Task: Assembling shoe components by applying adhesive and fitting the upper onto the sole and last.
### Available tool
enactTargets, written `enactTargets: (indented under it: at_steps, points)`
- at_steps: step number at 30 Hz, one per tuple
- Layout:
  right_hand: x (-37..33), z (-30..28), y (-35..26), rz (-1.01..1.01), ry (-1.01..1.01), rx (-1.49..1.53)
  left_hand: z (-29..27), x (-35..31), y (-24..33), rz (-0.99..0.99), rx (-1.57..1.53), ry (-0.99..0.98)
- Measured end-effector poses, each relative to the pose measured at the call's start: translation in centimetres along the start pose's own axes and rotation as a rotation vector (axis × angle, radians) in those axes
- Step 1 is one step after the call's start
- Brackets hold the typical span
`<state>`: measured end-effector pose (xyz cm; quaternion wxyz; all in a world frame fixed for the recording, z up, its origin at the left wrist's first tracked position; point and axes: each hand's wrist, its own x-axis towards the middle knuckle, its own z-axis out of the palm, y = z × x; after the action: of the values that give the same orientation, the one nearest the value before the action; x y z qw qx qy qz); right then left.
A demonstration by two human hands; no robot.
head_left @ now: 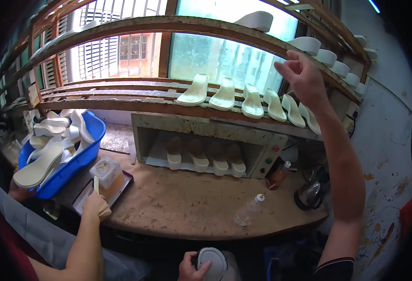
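My right hand (302, 77) is raised in front of the upper shelf, fingers apart and holding nothing. Close beside it on that shelf stands a white wedge sole (305, 44). Low in front of me, my left hand (187, 269) grips a pale oval sole (212, 264) with a dark rim, thumb laid on its face; its lower part is cut off by the picture edge. Along the lower rack stands a row of cream wedge soles (223, 97), below and to the left of my raised arm.
A co-worker's hand (97, 207) at left holds a brush by a plastic container (107, 174) on a tray. A blue basin (96, 129) holds many soles. An open-fronted metal box (201, 124) contains soles. Bottles (249, 213) (277, 177) and a kettle (309, 193) stand on the bench.
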<state>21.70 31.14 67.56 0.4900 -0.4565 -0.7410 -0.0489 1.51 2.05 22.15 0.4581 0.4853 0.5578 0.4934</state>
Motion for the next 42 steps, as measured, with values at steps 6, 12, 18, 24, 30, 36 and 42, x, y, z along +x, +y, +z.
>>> enactTargets:
  at_steps: [6,12,18,24,30,36,42]
  points:
    - [16.8,7.3,-1.5,0.038,0.442,-0.352,-9.9,0.6,-1.3,-0.161,0.259,0.173]
    - [23.0,11.4,-2.7,0.135,0.418,-0.401,-18.5,3.0,-4.7,-0.060,0.277,-0.031]
    - [8.9,15.8,-7.7,-0.708,0.793,-0.215,-16.1,3.6,-4.6,-0.389,-0.062,-0.118]
    - [-21.4,18.0,-7.3,-0.598,0.401,0.272,-12.8,3.1,-1.9,-0.045,-0.058,-0.151]
    - [-39.4,23.2,1.0,-0.084,-0.386,0.332,-10.5,1.6,-2.5,0.053,-0.201,-0.161]
    - [-43.1,24.2,1.7,-0.180,-0.573,-0.302,-8.4,-3.4,-2.1,0.141,-0.158,-0.057]
    - [-41.2,24.3,3.9,-0.190,-0.796,-0.083,-4.7,-5.0,0.7,0.305,0.080,-0.055]
